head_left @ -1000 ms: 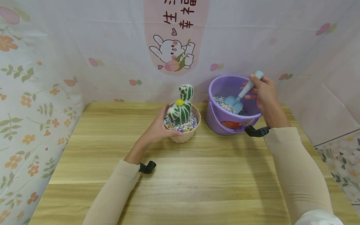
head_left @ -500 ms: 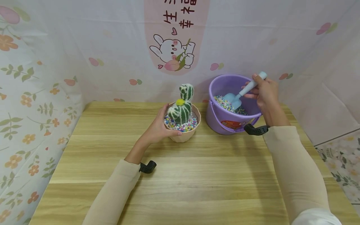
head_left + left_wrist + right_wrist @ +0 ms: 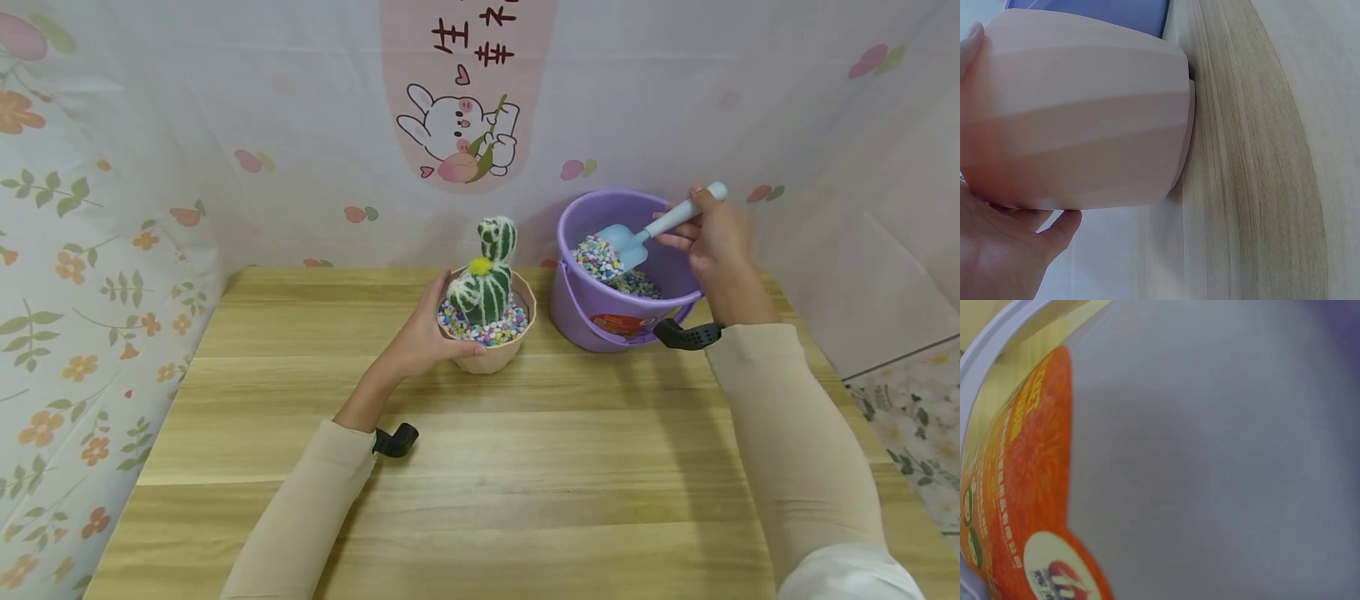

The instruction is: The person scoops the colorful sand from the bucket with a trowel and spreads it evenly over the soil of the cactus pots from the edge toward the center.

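Note:
My left hand (image 3: 416,342) grips a pale peach flower pot (image 3: 487,361) from its left side, thumb across the front below the rim. The pot stands upright on the table, and its faceted wall (image 3: 1085,112) fills much of the left wrist view. A green plush cactus (image 3: 486,298) with a yellow flower sits in it among colored pebbles (image 3: 498,335). In my right hand (image 3: 720,242) is the handle of a light blue toy shovel (image 3: 678,215). Its blade is inside the purple bucket (image 3: 581,317), loaded with pastel pebbles (image 3: 596,257), while more pebbles (image 3: 637,286) lie below.
The bucket stands close to the pot's right, against the back curtain (image 3: 315,100). Its purple carrying handle (image 3: 583,325) hangs down in front. An orange label (image 3: 1035,475) shows in the right wrist view. Wooden tabletop (image 3: 540,483) spreads in front.
The shovel has tilted flatter, its handle end moving right as the blade comes up with a heap of pebbles. My right hand has shifted slightly right. The left hand keeps its hold on the pot.

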### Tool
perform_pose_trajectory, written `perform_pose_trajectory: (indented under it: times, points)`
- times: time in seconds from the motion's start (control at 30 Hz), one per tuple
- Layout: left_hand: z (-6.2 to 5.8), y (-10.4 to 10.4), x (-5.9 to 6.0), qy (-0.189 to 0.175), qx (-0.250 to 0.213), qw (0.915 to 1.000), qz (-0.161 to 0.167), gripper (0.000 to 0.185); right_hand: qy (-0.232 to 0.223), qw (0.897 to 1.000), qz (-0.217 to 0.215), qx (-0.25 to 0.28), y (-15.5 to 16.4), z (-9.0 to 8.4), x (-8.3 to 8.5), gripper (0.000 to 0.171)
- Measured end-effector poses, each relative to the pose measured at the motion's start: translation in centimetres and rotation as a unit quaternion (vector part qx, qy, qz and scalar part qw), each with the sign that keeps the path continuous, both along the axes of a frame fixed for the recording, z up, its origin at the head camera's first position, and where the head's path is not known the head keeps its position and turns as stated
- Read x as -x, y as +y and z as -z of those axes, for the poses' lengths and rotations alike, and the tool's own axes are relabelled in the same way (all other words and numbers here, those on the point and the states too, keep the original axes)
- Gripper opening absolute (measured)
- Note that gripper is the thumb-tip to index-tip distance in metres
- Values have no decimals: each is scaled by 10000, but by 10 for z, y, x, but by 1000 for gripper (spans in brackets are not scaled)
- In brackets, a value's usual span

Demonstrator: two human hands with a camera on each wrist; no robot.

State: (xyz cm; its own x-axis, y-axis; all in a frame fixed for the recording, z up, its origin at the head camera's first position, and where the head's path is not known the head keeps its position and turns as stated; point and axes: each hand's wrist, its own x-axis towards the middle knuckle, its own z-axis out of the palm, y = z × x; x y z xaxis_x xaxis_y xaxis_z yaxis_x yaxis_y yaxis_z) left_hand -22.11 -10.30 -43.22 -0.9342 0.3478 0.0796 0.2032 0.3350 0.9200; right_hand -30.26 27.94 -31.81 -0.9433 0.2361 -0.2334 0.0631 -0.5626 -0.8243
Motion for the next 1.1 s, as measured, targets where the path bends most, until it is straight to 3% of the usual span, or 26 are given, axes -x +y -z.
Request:
perform_pose_trajectory:
  times: [0.17, 0.4, 0.83, 0.97, 1.1]
  points:
    - [-1, 0, 0, -9, -21, 10000, 16, 126, -25, 9982, 48, 591, 3, -6, -2, 27]
    - [-4, -5, 1, 68, -50, 9998, 168, 125, -79, 9950, 342, 930, 8, -12, -1, 31]
    - [-3, -11, 5, -73, -10, 9992, 395, 122, -288, 9796, 525, 1916, 14, -13, -13, 37]
    - [-3, -9, 5, -176, -226, 9988, 408, 123, -165, 9763, 469, 2106, 13, -13, -21, 39]
    - [0, -7, -1, -456, -557, 9972, 211, 128, -90, 9757, 430, 2147, 9, -12, -29, 40]
